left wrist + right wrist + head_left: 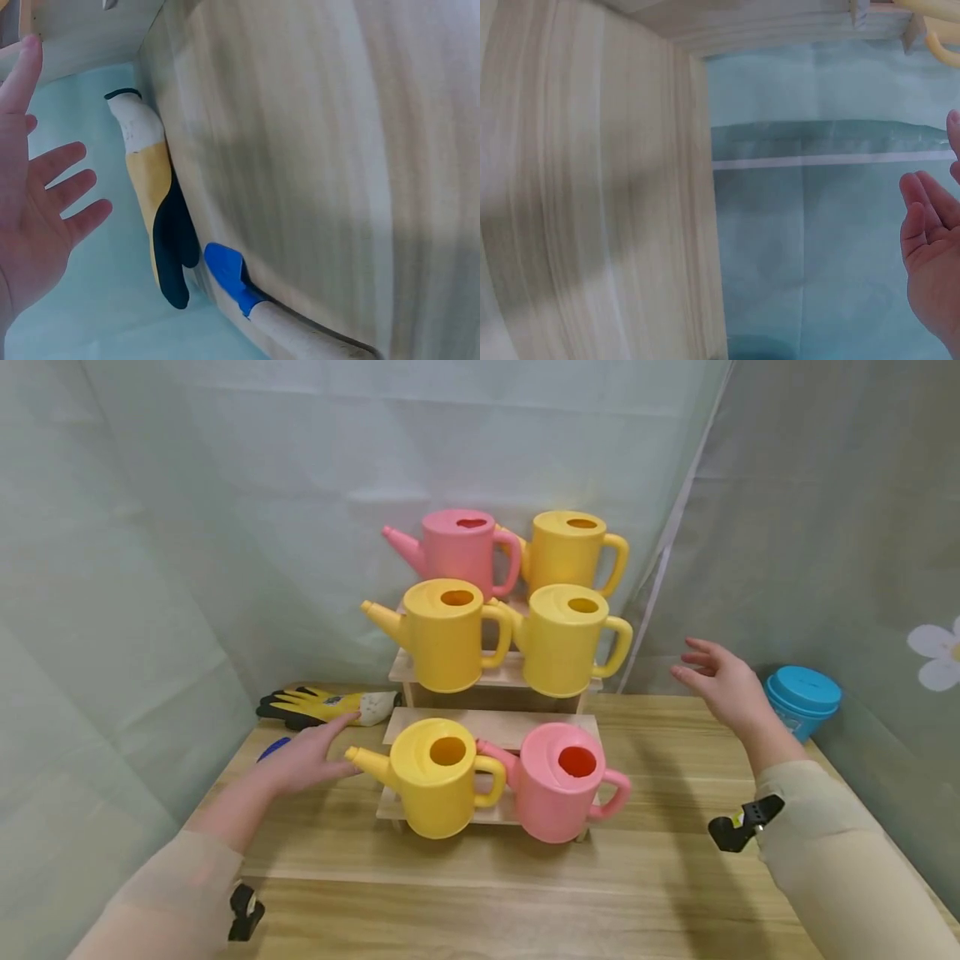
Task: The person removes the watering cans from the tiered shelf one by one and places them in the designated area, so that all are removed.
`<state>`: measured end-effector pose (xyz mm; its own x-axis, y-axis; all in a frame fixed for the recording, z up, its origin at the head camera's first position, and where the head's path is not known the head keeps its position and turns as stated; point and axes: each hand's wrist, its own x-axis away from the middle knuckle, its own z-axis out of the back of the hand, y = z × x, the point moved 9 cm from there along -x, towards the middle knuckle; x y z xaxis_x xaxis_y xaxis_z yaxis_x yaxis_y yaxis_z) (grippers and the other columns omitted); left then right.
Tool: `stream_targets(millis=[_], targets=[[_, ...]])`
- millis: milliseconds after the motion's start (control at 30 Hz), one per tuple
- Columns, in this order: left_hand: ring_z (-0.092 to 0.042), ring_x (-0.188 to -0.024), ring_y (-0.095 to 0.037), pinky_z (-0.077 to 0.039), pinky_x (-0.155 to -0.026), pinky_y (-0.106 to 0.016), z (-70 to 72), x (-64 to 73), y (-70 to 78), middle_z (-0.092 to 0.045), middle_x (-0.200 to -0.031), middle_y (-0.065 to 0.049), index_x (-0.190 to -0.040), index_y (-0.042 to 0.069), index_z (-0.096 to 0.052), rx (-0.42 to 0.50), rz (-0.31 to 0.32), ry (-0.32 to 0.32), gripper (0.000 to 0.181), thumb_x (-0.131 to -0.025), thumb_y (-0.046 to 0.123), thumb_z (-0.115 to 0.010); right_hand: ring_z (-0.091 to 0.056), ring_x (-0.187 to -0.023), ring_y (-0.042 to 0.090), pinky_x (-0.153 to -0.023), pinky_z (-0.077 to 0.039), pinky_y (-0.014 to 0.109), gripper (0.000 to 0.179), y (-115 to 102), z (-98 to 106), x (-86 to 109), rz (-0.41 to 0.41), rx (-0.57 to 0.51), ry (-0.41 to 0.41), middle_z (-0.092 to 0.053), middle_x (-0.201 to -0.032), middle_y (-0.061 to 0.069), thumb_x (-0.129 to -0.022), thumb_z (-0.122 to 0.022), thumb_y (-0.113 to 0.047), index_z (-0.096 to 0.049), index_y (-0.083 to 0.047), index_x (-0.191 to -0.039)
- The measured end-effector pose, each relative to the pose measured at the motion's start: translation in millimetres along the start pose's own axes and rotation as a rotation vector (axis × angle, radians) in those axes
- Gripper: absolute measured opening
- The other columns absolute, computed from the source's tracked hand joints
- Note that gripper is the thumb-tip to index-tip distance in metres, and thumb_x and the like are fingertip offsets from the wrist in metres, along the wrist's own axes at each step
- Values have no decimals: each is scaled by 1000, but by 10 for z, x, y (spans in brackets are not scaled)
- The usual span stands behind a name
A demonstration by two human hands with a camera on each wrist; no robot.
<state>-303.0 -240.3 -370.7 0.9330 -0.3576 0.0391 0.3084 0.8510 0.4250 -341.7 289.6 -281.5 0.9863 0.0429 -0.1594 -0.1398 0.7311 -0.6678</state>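
Note:
Several plastic watering cans stand in pairs on a stepped wooden stand [495,725]. A pink can [459,556] and a yellow can [566,556] are on top. Two more, a yellow can [444,647] and a paler yellow can [561,647], share the middle. Lowest are a yellow can [433,789] and a pink can [555,797]. My left hand [311,758] hovers beside the lowest yellow can's spout, fingers spread and holding nothing; contact cannot be told. Raised to the stand's right, my right hand [722,687] is apart from the cans, with relaxed fingers and nothing held.
Yellow and black work gloves [330,706] lie at the table's back left. Near them is a blue-bladed hand trowel [225,268] with a pale handle. A blue lidded tub [804,693] stands at the right edge. Pale curtains [300,510] surround the wooden table [480,910].

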Motion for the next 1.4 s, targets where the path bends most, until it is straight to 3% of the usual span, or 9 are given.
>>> stream_targets(millis=[133, 367, 500, 633, 900, 1167, 1400], targets=[[-38, -125, -46, -34, -95, -62, -84, 34, -2, -35, -143, -26, -146, 6, -26, 49, -4, -7, 91, -81, 56, -64, -39, -125, 42, -96, -36, 59, 80, -30, 18, -16, -21, -29, 19, -40, -141, 22, -89, -50, -56, -21, -13, -150], [-36, -128, -43, -31, -98, -61, -316, 112, -1, -43, -140, -19, -140, 6, -40, 145, -89, -13, 73, -83, 42, -69, -39, -125, 42, -97, -36, 58, 77, -67, 50, -47, -39, -63, 55, -39, -141, 21, -89, -49, -55, -23, -14, -149], [-35, -128, -44, -29, -99, -62, -434, 168, -11, -46, -137, -20, -133, 9, -48, 187, -100, 1, 64, -82, 41, -70, -42, -123, 40, -97, -37, 56, 76, -115, 62, -96, -34, -95, 73, -40, -141, 21, -90, -49, -55, -24, -13, -149], [-32, -129, -45, -27, -100, -63, -561, 218, 1, -42, -140, -22, -136, 9, -45, 251, -81, -15, 69, -82, 45, -69, -46, -118, 38, -96, -39, 54, 75, -188, 90, -155, -26, -124, 95, -42, -140, 20, -89, -49, -55, -25, -15, -148], [-42, -122, -44, -35, -97, -59, -726, 219, 53, -48, -134, -20, -134, 3, -47, 295, -85, -13, 70, -83, 45, -68, -48, -111, 37, -95, -40, 55, 73, -329, 150, -219, -23, -129, 108, -44, -138, 18, -90, -49, -54, -26, -18, -149], [-47, -117, -40, -39, -93, -57, -778, 211, 23, -51, -131, -17, -134, 7, -47, 331, -31, -7, 63, -86, 43, -65, -50, -114, 35, -94, -40, 52, 72, -425, 177, -294, -13, -133, 111, -45, -138, 18, -91, -49, -52, -24, -19, -149], [-51, -114, -34, -40, -95, -53, -858, 186, 5, -54, -128, -16, -131, 5, -49, 424, 19, 28, 58, -88, 40, -63, -51, -114, 31, -94, -42, 50, 73, -543, 177, -391, -12, -160, 110, -45, -139, 16, -89, -49, -55, -25, -20, -149]])
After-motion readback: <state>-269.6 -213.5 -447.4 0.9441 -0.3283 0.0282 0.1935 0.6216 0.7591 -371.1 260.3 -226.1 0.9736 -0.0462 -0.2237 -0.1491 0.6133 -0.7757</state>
